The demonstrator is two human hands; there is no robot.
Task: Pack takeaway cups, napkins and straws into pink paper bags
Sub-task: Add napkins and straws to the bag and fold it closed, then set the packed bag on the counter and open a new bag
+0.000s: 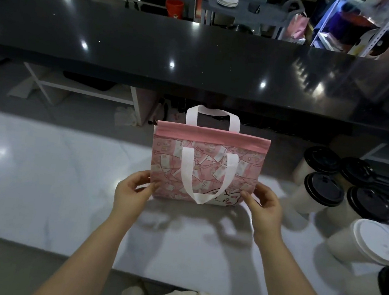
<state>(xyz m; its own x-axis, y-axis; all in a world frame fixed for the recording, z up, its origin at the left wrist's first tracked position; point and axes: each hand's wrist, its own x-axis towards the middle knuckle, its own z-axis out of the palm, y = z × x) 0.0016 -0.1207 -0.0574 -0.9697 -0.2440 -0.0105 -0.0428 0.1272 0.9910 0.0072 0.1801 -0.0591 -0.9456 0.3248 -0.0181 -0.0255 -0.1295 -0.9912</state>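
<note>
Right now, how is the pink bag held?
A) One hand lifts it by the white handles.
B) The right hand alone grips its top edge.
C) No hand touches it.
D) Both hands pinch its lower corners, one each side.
D: the left hand pinches the pink bag at its lower left corner, the right hand at its lower right.

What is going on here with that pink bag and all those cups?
A person is holding a pink paper bag upright over the white counter. The left hand pinches its lower left corner and the right hand its lower right corner. The bag looks flat, with its white handles free, and nothing shows inside it. The takeaway cups wait to the right: several black-lidded cups and a white-lidded cup, none packed yet.
</note>
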